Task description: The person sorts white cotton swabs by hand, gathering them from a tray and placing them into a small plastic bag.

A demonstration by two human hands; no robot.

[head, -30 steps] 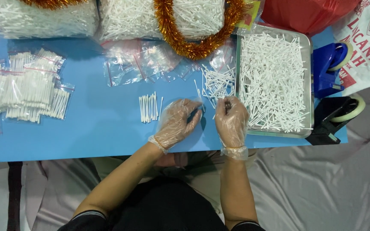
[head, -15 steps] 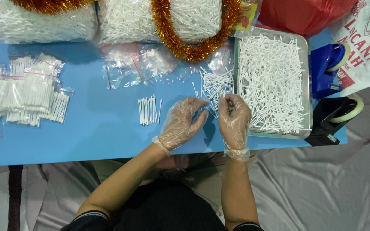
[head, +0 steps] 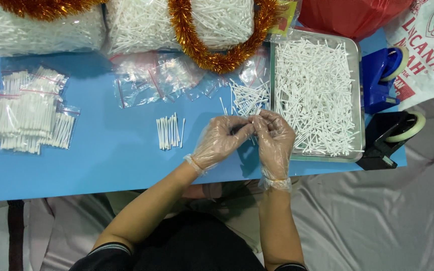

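beside tray — gloved fingertips pinched together

1. The left hand wears a thin, clear plastic glove, wrinkled and loose, with a gathered cuff at the wrist.
2. The right hand wears the same kind of clear glove, bunched at the wrist.
3. Both forearms are bare.
4. Dark sleeves with a pale stripe at the hem end near the elbows.
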